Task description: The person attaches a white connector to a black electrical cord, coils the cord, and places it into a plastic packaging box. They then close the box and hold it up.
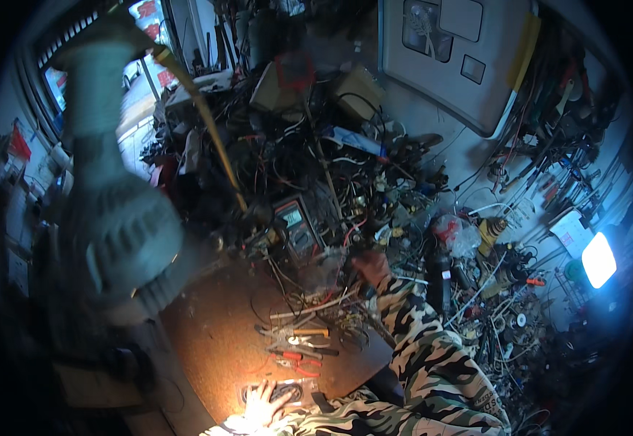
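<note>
My left hand (pixel 262 404) lies in bright lamplight at the near edge of the brown worktop (pixel 218 334). Its fingers are spread over a clear plastic bag (pixel 303 389) with something dark and looped inside. Beyond it lie red-handled pliers (pixel 298 365) and several other hand tools, one with an orange handle (pixel 310 332). My right arm, in a camouflage sleeve, stretches to the far right side of the worktop. There my right hand (pixel 371 267) is at the edge of the tangled wires, right of a multimeter (pixel 300 231). Blur and dimness hide its fingers and anything in them.
A large lamp (pixel 131 232) hangs close at the left. Heaped wires, parts and tools fill the far side and the right. A pale panel (pixel 454 65) stands at the back, and a lit white lamp (pixel 599 260) shines at the right.
</note>
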Tool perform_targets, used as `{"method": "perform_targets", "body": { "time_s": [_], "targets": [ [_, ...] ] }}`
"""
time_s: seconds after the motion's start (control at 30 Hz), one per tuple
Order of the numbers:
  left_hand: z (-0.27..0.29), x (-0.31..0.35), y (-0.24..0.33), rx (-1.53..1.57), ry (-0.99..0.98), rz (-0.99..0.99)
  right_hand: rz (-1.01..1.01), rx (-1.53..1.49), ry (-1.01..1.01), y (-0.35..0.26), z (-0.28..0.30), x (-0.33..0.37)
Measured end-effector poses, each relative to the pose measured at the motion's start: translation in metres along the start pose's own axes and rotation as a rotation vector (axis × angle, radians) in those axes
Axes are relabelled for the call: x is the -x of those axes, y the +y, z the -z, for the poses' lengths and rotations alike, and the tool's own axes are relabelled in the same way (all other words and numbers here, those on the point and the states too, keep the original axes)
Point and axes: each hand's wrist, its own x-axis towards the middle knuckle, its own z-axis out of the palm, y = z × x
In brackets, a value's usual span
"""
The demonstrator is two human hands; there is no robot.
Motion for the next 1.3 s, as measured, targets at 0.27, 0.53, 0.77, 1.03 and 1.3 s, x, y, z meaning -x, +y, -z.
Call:
{"method": "perform_targets", "body": {
  "time_s": [0.27, 0.53, 0.77, 1.03, 1.3],
  "targets": [
    [0.021, -0.039, 0.000, -0.057, -0.129, 0.059, -0.008, -0.777, 0.244, -0.145, 0.052, -0.175],
    [0.049, -0.039, -0.007, -0.136, -0.357, 0.026, -0.040, -0.928, 0.228, -0.120, 0.077, -0.276],
    [0.045, -0.020, 0.013, -0.130, -0.346, 0.050, 0.393, -0.137, 0.304, -0.168, 0.058, -0.202],
    [0.029, -0.014, 0.012, -0.101, -0.175, 0.105, 0.311, -0.224, 0.856, -0.119, 0.052, 0.056],
    [0.016, -0.008, -0.002, -0.161, -0.206, -0.010, -0.381, -0.636, 0.752, 0.009, -0.034, 0.316]
  ]
}}
